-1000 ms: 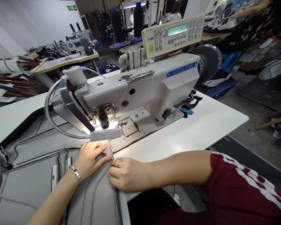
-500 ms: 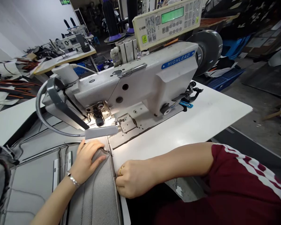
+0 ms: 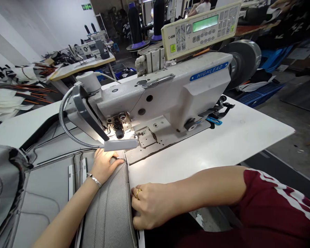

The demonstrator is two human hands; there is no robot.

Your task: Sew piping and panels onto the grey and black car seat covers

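Note:
A grey textured fabric cover (image 3: 113, 203) with dark seamed edges lies under the head of an industrial sewing machine (image 3: 165, 93). My left hand (image 3: 105, 166) rests on the cover just in front of the needle area, thumb stretched towards the cover's right edge. Its fingertips are partly hidden behind the small lamp (image 3: 120, 145). My right hand (image 3: 152, 205), wearing a ring, is closed on the same edge nearer my body; its fingers curl around the border. The needle tip is hidden by the lamp.
The white table (image 3: 196, 148) extends to the right of the machine. A control panel (image 3: 203, 29) sits on top, with a handwheel (image 3: 244, 63) at the right end. Thread cones (image 3: 136, 26) stand behind. White and dark cut pieces (image 3: 12, 100) lie at far left.
The view has shifted, so the machine appears farther right. My left hand, especially its thumb, has moved towards the machine along the cover. My right hand keeps its hold, slightly nearer my body.

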